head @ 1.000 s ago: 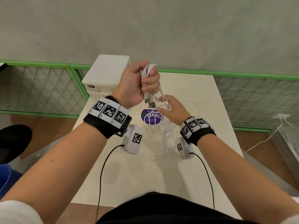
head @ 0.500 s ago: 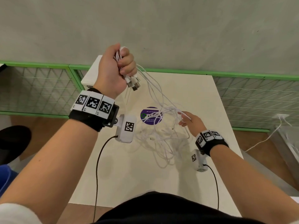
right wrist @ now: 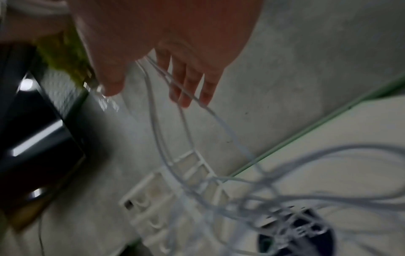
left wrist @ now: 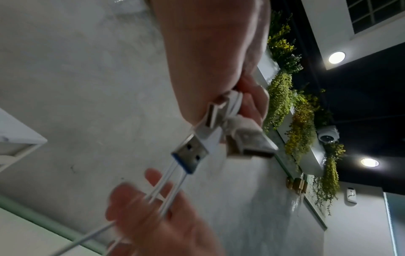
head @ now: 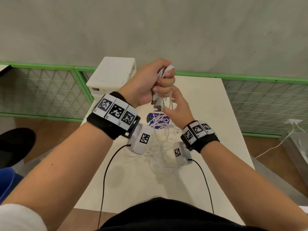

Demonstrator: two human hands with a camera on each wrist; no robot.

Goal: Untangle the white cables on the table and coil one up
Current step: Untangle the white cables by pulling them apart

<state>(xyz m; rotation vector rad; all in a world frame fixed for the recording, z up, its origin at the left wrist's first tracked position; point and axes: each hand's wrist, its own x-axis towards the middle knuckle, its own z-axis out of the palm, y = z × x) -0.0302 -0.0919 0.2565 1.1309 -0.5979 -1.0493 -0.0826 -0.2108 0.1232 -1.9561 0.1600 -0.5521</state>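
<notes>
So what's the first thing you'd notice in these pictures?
The left hand raised over the table, gripping a bunch of white cables with metal USB plugs poking out below. Just under it, the right hand reaches in, strands running across its fingers down to a tangle on the table.

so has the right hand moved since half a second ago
Yes. The right hand has come up and in from over the table's right side, and is now just below the left hand, fingers among the white cables.
</notes>
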